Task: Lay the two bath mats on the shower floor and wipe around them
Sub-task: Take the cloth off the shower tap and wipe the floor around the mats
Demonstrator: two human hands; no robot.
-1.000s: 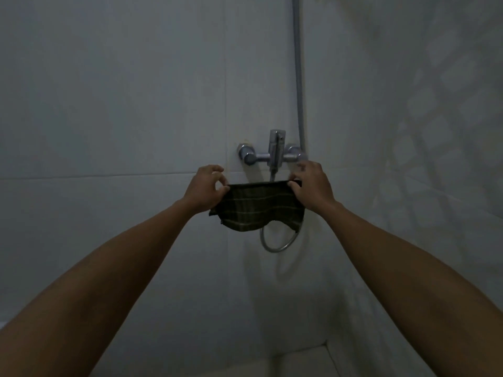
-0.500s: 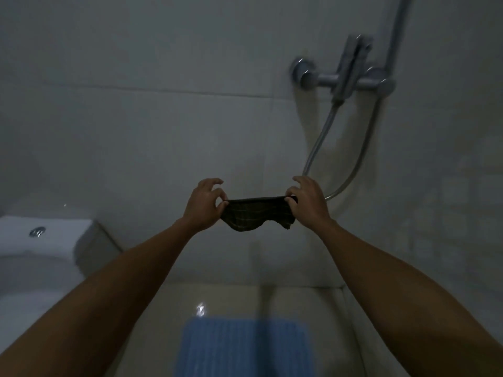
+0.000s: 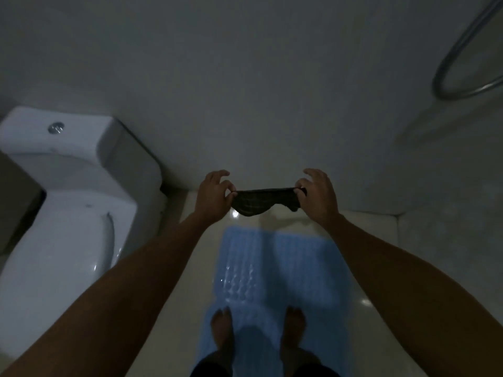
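Over the far end of the shower floor (image 3: pixel 370 257), both hands stretched a dark checked cloth (image 3: pixel 265 201) taut. The left hand (image 3: pixel 213 195) and right hand (image 3: pixel 317 197) each pinched a top corner, seemingly to open it flat for wiping. Below lay a blue bath mat (image 3: pixel 275 268), bumpy and glistening, with bare feet (image 3: pixel 223 331) on its near end. A second mat could not be made out.

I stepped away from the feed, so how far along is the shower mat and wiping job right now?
Blue mat material already lies on the shower floor, under the person's bare feet; whether it is one mat or two is unclear. The left hand and right hand hold a dark cloth stretched above the floor. The wiping around the mats looks still to do.
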